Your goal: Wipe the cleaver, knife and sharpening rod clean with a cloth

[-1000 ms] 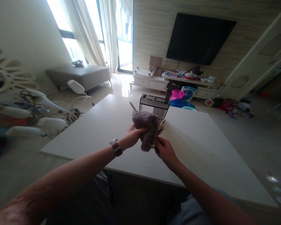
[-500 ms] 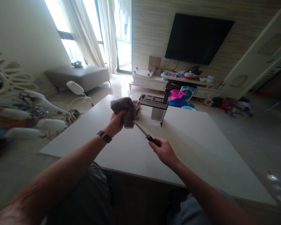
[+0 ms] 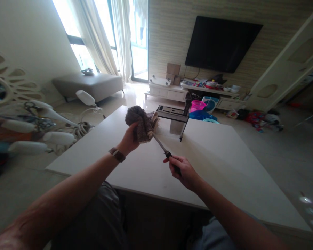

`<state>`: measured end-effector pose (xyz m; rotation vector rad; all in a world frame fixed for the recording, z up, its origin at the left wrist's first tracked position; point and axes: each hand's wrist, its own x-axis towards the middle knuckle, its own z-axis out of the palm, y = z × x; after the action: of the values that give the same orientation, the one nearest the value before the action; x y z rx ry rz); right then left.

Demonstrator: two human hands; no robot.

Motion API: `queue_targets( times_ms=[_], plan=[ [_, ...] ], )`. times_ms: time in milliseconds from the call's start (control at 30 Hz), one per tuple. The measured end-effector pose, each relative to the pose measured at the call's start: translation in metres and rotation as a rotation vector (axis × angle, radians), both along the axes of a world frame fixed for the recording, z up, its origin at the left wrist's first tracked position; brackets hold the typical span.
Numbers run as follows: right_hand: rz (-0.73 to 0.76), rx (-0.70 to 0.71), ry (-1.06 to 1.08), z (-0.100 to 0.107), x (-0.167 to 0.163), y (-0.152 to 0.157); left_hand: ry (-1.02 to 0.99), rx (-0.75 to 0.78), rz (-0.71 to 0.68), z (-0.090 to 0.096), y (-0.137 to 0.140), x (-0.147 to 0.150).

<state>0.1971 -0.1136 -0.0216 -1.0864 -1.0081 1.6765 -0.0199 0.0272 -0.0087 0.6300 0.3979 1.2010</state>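
I've got the brown-grey cloth (image 3: 144, 125) bunched into a thick, fuzzy wad with pale edges, held up over the desk (image 3: 216, 152). Slim grey metal tool (image 3: 160, 143), black handle and small guard, slants up-left off its handle; I see the shaft run into the cloth's lower right edge, far end hidden.

A television (image 3: 223, 44) hangs on a striped wall (image 3: 169, 38). Left of it are pale curtains (image 3: 122, 40), a bright window (image 3: 103, 21) and a padded seat (image 3: 94, 85); below it, a white cabinet (image 3: 176, 94) and shiny floor (image 3: 136, 93).
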Motion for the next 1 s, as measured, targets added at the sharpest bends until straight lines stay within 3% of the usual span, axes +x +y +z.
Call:
queue_targets(
  times_ms=[200,300,433,667,833,1000],
  plan=[
    [0.035,-0.15,0.247,0.005,0.001,0.002,0.121,-0.062,-0.156,-0.014,-0.023,0.022],
    [0.054,-0.174,0.262,0.004,0.0,0.002,0.169,-0.018,-0.113,-0.017,-0.038,0.037],
    [0.059,-0.187,0.175,0.002,-0.003,0.002,0.22,-0.004,-0.054,-0.017,-0.047,0.047],
    [-0.08,-0.06,-0.045,-0.004,-0.007,0.01,0.291,0.02,0.108,-0.016,-0.036,0.047],
    [-0.122,0.055,-0.287,-0.009,-0.005,0.012,0.283,0.014,0.174,-0.011,-0.021,0.039],
    [-0.085,0.143,-0.414,-0.008,0.001,0.01,0.234,-0.013,0.344,-0.012,0.005,0.018]
  ],
)
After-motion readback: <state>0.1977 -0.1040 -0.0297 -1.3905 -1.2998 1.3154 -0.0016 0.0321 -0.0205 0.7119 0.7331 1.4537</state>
